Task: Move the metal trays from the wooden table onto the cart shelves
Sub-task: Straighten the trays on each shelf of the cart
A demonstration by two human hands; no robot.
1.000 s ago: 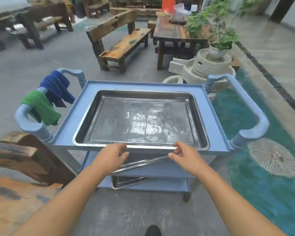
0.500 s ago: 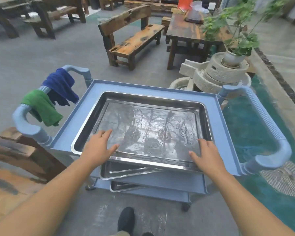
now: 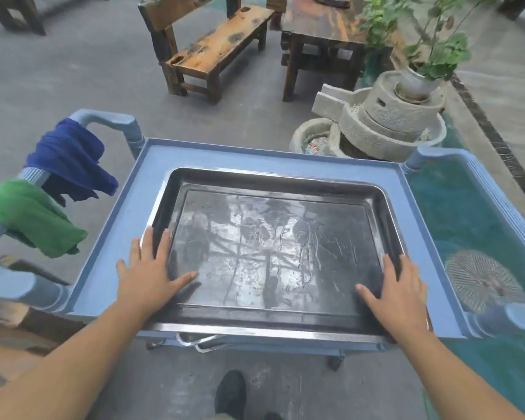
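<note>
Beyond the cart (image 3: 119, 237) stand a stone mill (image 3: 388, 116) and bench (image 3: 219, 47).

Left of my left grip (image 3: 152, 277) I see a blue cloth (image 3: 70, 159) and a green cloth (image 3: 31, 219) hanging side by side. Beyond my right grip (image 3: 397, 294) stands a stone mill (image 3: 385, 122) carrying a potted plant (image 3: 414, 83), with a wooden seat (image 3: 219, 47) farther left.

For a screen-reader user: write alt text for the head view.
A person's left hand and right hand rest flat on a large metal tray lying on the top shelf of a blue cart. A blue cloth and a green cloth hang over the cart's left handle; edges of other trays show below.
</note>
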